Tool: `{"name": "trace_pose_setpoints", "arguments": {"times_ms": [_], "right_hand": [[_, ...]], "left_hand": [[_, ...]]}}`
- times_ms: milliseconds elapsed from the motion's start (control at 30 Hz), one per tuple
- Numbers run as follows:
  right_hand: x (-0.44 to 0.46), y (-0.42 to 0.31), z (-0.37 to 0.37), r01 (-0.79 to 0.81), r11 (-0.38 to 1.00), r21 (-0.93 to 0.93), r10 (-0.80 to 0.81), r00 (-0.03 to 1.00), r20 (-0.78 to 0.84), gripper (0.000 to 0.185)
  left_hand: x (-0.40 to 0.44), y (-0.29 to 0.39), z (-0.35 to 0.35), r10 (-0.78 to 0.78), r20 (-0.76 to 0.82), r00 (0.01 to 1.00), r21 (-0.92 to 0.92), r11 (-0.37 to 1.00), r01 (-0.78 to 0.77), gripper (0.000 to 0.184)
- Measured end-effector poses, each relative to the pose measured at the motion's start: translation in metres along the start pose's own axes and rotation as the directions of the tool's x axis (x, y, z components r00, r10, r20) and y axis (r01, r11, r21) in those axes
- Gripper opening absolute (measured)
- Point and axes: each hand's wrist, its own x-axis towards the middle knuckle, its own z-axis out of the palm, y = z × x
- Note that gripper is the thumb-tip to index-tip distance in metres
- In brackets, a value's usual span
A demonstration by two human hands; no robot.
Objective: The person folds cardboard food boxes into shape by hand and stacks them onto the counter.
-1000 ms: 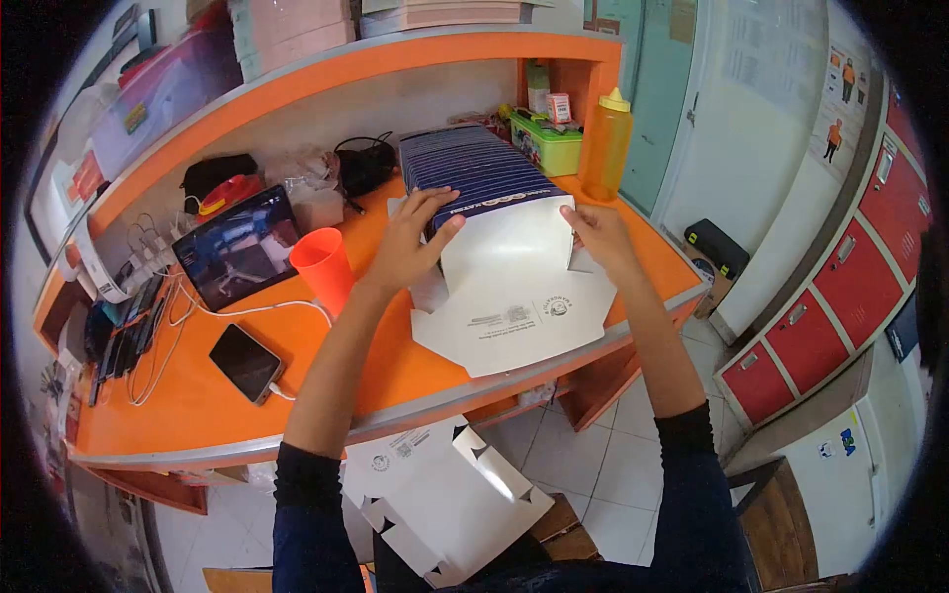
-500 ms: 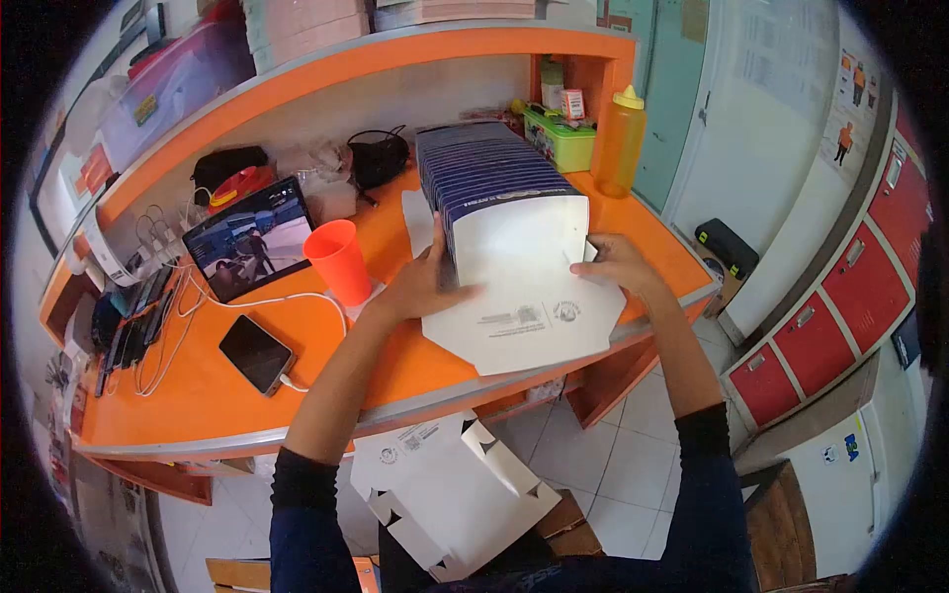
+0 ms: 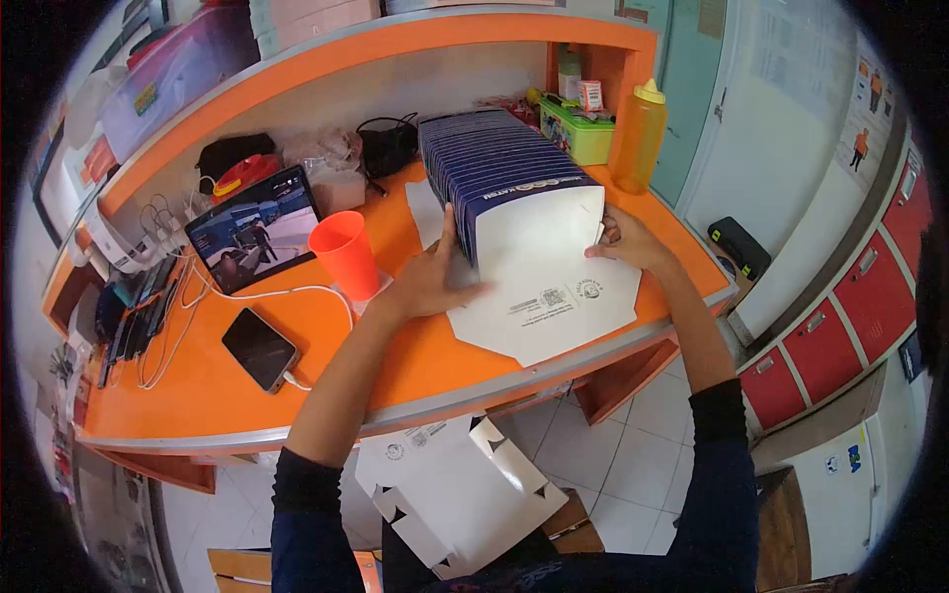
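Observation:
A long row of nested navy paper cartons lies on the orange desk, with white lettering on the top panels. The front paper carton shows its white inside, and its printed flap spreads toward me. Along the left side of the row my left hand has its fingers upright against the cartons, its thumb stretched over the front carton's left edge. My right hand is closed at the front carton's right edge, thumb and curled fingers pinching a side tab. Below the desk, a loose white carton blank with cut-out tabs rests on my lap.
Left of my arm are an orange cup, a phone on a white cable and a tablet. A yellow squeeze bottle and a green box stand behind on the right. Red lockers line the right side.
My view has shifted slightly, so the desk items sit a little further right. The right fingers have curled higher on the front carton's edge. Both hands stay at its sides.

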Motion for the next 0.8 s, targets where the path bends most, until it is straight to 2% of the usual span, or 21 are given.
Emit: {"name": "trace_pose_setpoints", "arguments": {"times_ms": [100,200,300,333,400,433,467,533,633,700,800], "right_hand": [[0.001,-0.002,0.002,0.055,0.998,0.005,-0.055,0.997,-0.05,0.069],[0.01,-0.003,0.005,-0.045,0.999,-0.007,0.045,0.997,-0.068,0.073],[0.006,-0.014,0.006,-0.08,0.997,-0.003,0.08,0.995,-0.056,0.081],[0.003,-0.024,0.005,-0.043,0.997,-0.064,0.038,0.996,-0.087,0.079],[-0.002,-0.044,0.002,0.032,0.981,-0.192,-0.061,0.988,-0.142,0.076],[0.002,-0.048,-0.004,0.141,0.979,-0.149,-0.163,0.976,-0.147,0.07],[0.007,-0.049,-0.01,0.243,0.965,-0.102,-0.256,0.954,-0.156,0.064],[0.011,-0.057,-0.016,0.332,0.942,-0.052,-0.336,0.932,-0.139,0.051],[0.018,-0.062,-0.021,0.323,0.945,-0.048,-0.326,0.941,-0.087,0.038],[0.024,-0.055,-0.019,0.323,0.946,-0.019,-0.324,0.941,-0.102,0.034],[0.034,-0.046,-0.016,0.405,0.914,-0.031,-0.405,0.905,-0.133,0.031]], "left_hand": [[0.006,-0.004,0.004,-0.044,-0.032,0.999,0.03,0.999,0.045,0.126],[0.009,-0.009,0.006,-0.06,-0.039,0.997,-0.001,0.998,0.06,0.127],[0.007,-0.01,0.006,0.016,-0.135,0.991,-0.108,0.994,-0.03,0.127],[0.006,-0.007,0.005,0.048,-0.187,0.981,-0.148,0.986,-0.076,0.127],[0.009,0.006,-0.002,0.175,-0.424,0.889,-0.022,0.979,-0.203,0.12],[0.009,0.013,-0.008,0.239,-0.525,0.817,0.051,0.967,-0.25,0.116],[0.009,0.017,-0.014,0.251,-0.546,0.799,0.029,0.959,-0.281,0.108],[0.016,0.021,-0.024,0.275,-0.581,0.766,-0.015,0.937,-0.348,0.092],[0.023,0.016,-0.026,0.297,-0.535,0.791,-0.024,0.93,-0.366,0.07],[0.024,0.017,-0.027,0.261,-0.535,0.803,-0.054,0.938,-0.342,0.06],[0.025,0.016,-0.03,0.239,-0.535,0.811,-0.093,0.937,-0.338,0.052]]}}
